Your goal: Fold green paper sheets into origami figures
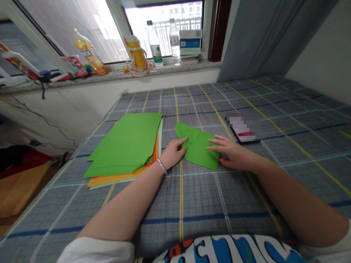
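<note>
A folded piece of green paper (201, 146) lies on the checked bedspread in front of me, with faint creases across it. At its left edge is my left hand (173, 152), wearing a silver bangle; its index finger is stretched onto the paper and the thumb is apart below. My right hand (230, 152) rests at the paper's right edge, fingers spread flat on top and thumb by the lower right side. To the left lies a stack of coloured paper (126, 138), green sheets on top, with orange, red and pale sheets showing beneath.
A phone (242, 129) with a blurred screen lies to the right on the bedspread (197, 199). Along the windowsill (109, 76) stand an orange drink bottle (89, 53), a yellow cup (138, 54), two clear bottles (155, 47) and a box (190, 43).
</note>
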Motion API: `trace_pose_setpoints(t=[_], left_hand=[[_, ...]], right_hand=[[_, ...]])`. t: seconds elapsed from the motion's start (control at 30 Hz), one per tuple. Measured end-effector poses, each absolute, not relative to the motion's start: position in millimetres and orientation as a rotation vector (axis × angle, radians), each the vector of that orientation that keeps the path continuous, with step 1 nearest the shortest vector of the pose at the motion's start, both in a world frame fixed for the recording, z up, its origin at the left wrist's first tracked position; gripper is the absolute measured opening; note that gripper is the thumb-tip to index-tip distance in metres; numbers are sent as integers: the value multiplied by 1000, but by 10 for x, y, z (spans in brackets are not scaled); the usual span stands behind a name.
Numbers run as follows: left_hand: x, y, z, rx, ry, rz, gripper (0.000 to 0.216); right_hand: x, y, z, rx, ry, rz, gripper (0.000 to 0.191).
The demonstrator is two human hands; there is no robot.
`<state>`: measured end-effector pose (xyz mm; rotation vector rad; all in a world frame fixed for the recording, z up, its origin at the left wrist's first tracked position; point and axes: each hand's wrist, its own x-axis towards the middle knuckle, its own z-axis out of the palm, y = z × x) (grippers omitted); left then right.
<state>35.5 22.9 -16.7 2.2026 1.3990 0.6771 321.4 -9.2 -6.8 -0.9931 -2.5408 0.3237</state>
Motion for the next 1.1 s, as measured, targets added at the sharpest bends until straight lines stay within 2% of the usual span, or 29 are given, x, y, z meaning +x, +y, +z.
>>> trace_pose_setpoints(t=[0.17,0.37,0.63,0.87,1.1], left_hand=[[352,222,-146,2226,1373,655,47],[370,186,-102,2293,1246,591,50],[401,158,-89,2435,1154,475,61],[374,167,-104,2508,1117,392,75],[321,197,-102,2517,1024,343,82]], right_hand=[[3153,-103,46,-886,-2490,295,51],[3098,-147,123,-800,-2531,256,47],[3021,-178,113,-886,-2557,395,17],[2960,-183,13,-1228,-2395,405,20],[2963,-126,-31,-1325,-2297,617,40]])
